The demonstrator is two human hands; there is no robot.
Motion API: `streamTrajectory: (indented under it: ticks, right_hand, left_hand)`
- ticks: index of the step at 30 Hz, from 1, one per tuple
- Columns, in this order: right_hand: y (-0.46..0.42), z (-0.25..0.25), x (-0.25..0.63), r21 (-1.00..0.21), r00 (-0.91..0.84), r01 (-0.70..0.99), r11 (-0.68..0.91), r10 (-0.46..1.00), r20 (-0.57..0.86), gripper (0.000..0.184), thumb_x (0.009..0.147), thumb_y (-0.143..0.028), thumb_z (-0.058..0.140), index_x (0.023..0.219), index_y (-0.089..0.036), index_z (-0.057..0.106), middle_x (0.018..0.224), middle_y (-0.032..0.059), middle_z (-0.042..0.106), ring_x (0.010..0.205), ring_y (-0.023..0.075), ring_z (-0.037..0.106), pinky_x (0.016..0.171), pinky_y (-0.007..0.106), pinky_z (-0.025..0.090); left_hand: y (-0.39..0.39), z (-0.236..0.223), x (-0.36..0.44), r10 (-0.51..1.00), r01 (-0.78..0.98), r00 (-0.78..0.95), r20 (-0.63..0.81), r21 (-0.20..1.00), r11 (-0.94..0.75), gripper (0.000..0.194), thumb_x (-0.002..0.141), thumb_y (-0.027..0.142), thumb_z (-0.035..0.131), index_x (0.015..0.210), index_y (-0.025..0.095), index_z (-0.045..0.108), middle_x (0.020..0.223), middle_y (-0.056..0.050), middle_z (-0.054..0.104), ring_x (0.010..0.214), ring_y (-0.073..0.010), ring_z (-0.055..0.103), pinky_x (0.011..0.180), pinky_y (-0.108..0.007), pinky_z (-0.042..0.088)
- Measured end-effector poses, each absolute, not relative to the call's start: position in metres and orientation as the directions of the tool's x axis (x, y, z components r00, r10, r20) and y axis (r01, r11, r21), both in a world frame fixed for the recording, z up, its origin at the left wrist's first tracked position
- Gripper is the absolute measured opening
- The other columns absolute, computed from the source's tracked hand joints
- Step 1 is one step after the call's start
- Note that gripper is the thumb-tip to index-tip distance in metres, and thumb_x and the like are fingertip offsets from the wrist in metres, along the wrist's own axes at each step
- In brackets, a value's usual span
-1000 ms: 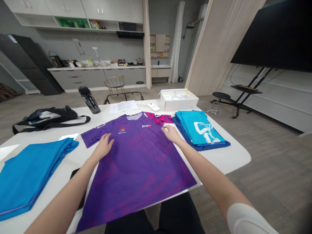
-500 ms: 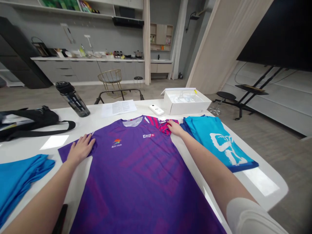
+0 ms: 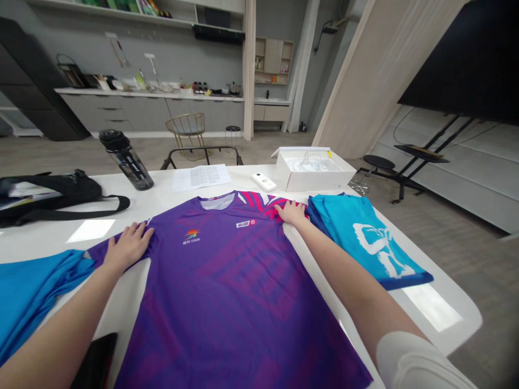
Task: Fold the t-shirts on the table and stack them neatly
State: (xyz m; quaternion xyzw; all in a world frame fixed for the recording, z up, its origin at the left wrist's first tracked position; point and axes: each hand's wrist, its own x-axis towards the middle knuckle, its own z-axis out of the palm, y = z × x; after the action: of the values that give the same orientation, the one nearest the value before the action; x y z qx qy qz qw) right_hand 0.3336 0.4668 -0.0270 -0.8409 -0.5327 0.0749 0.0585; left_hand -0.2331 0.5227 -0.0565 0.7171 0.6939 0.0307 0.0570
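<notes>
The purple shirt (image 3: 227, 286) lies front side up on the table (image 3: 125, 294), directly before the person, with its collar at the far end and its hem toward the body. Compared with one second ago, both hands are farther apart and now bear on the sleeves.

Left hand (image 3: 127, 246): palm down, fingers extended, laid on the plain sleeve (image 3: 101, 248). The outer end of this sleeve now meets the blue cloth (image 3: 32, 286) at the left.

Right hand (image 3: 291, 212): fingers spread, set on the pink-patterned sleeve (image 3: 270, 208), just beside the folded turquoise shirt (image 3: 344, 216). Whether the fingertips pinch any fabric cannot be told.

Effect on the work: the patterned sleeve appears better extended than a second ago, and the shirt is judged nearly flat across the shoulders. Slight waves in the body fabric may need smoothing. Clearance on both sides is small; outward pressure could disturb the neighbouring cloths. The white box (image 3: 320, 181) stands beyond the right hand, apart from the shirt.
</notes>
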Motion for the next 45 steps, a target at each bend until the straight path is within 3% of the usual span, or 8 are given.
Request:
streamTrajectory:
  ticks: [5,10,17,22,28,33,37,45]
  right_hand:
    - [0.495,-0.028,0.297,-0.289,0.007,0.957,0.019,0.996,0.090,0.063,0.105,-0.049,0.030,0.152,-0.010,0.044,0.159,0.0176,0.040,0.150,0.0281,0.030,0.123,0.041,0.021]
    - [0.519,-0.039,0.271,-0.292,0.034,0.954,-0.070,0.991,-0.127,0.074,0.103,-0.066,0.019,0.162,-0.022,0.028,0.169,0.0086,0.019,0.156,0.0318,0.014,0.123,0.061,0.006]
    - [0.521,-0.042,0.279,-0.249,0.034,0.966,-0.064,0.992,-0.122,0.085,0.094,-0.081,0.023,0.163,-0.031,0.023,0.171,0.0010,0.012,0.156,0.0350,0.004,0.117,0.072,-0.008]
    - [0.512,-0.035,0.275,-0.230,0.026,0.973,-0.025,1.000,-0.001,0.077,0.099,-0.074,0.025,0.161,-0.029,0.030,0.169,0.0036,0.020,0.155,0.0352,0.012,0.119,0.070,-0.004]
    - [0.469,-0.031,0.243,-0.152,-0.139,0.972,0.181,0.957,0.254,0.069,0.105,-0.056,0.024,0.160,-0.014,0.032,0.167,0.0105,0.027,0.156,0.0246,0.014,0.126,0.050,0.000]
    - [0.432,-0.041,0.223,-0.266,-0.062,0.961,0.073,0.997,0.048,0.074,0.101,-0.069,0.018,0.161,-0.026,0.032,0.167,0.0066,0.027,0.155,0.0280,0.018,0.124,0.059,0.002]
    - [0.414,-0.039,0.220,-0.250,-0.028,0.968,0.023,0.999,-0.017,0.073,0.100,-0.071,0.021,0.161,-0.032,0.029,0.169,0.0047,0.021,0.156,0.0302,0.013,0.121,0.064,-0.003]
    - [0.359,-0.027,0.211,-0.218,-0.014,0.974,0.055,0.983,0.183,0.066,0.104,-0.062,0.025,0.160,-0.028,0.033,0.168,0.0056,0.024,0.157,0.0264,0.013,0.123,0.060,-0.002]
  left_hand:
    - [0.530,-0.055,-0.183,0.969,0.971,0.218,0.120,0.078,-0.228,0.070,0.103,0.051,0.022,0.156,0.006,0.034,0.162,-0.021,0.034,0.151,-0.0351,0.028,0.121,-0.061,0.018]
    - [0.550,-0.064,-0.146,0.981,0.974,0.191,-0.020,0.128,-0.187,0.072,0.101,0.055,0.021,0.159,0.014,0.033,0.166,-0.018,0.028,0.153,-0.0366,0.025,0.118,-0.067,0.021]
    - [0.571,-0.068,-0.140,0.984,0.977,0.173,-0.048,0.138,-0.165,0.080,0.098,0.067,0.020,0.162,0.020,0.027,0.169,-0.010,0.020,0.156,-0.0336,0.017,0.122,-0.064,0.012]
    - [0.574,-0.062,-0.142,0.977,0.970,0.212,-0.034,0.130,-0.206,0.080,0.098,0.068,0.023,0.161,0.019,0.029,0.168,-0.012,0.021,0.156,-0.0326,0.018,0.122,-0.063,0.013]
    - [0.519,-0.049,-0.094,0.901,0.933,0.335,0.276,0.033,-0.358,0.068,0.104,0.050,0.021,0.160,0.013,0.030,0.166,-0.015,0.027,0.155,-0.0295,0.022,0.125,-0.058,0.012]
    - [0.460,-0.050,-0.047,0.947,0.943,0.318,0.044,0.091,-0.321,0.069,0.103,0.058,0.021,0.160,0.020,0.030,0.167,-0.011,0.026,0.154,-0.0318,0.025,0.122,-0.060,0.021]
    - [0.431,-0.053,-0.039,0.959,0.953,0.281,0.034,0.107,-0.283,0.071,0.103,0.060,0.022,0.161,0.020,0.030,0.168,-0.012,0.024,0.155,-0.0310,0.021,0.122,-0.062,0.018]
    - [0.378,-0.053,-0.036,0.965,0.954,0.256,0.058,0.144,-0.262,0.072,0.102,0.064,0.021,0.160,0.023,0.031,0.168,-0.011,0.025,0.155,-0.0304,0.021,0.123,-0.062,0.017]
